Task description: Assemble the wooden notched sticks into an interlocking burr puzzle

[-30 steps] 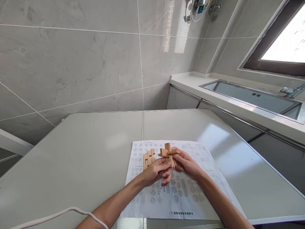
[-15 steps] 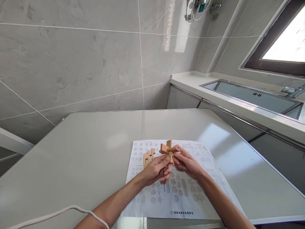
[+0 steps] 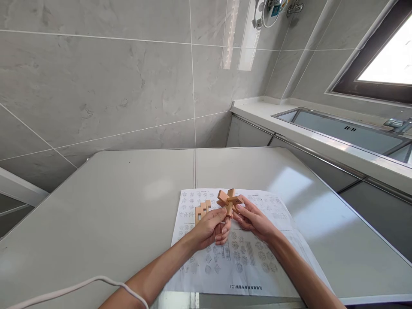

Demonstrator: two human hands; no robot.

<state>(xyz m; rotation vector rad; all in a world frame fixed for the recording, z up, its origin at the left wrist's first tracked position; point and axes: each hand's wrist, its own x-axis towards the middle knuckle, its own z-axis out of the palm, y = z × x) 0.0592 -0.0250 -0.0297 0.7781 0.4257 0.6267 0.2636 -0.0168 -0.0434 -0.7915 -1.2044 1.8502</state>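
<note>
A small wooden puzzle cross (image 3: pixel 228 199) of interlocked notched bars is held up between both hands above a printed sheet (image 3: pixel 240 253). My left hand (image 3: pixel 210 227) pinches its lower end with fingers closed. My right hand (image 3: pixel 252 219) grips its right side, fingers curled round a bar. Loose notched wooden pieces (image 3: pixel 201 210) lie on the sheet just left of my left hand.
The sheet lies on a pale grey table (image 3: pixel 112 201) set against a tiled wall. A white cable (image 3: pixel 71 291) crosses my left forearm at the bottom left. To the right runs a counter with a steel sink (image 3: pixel 344 131) and a tap (image 3: pixel 397 124).
Both hands have lifted the wooden cross slightly away from me and tilted it. The loose pieces have not moved.
</note>
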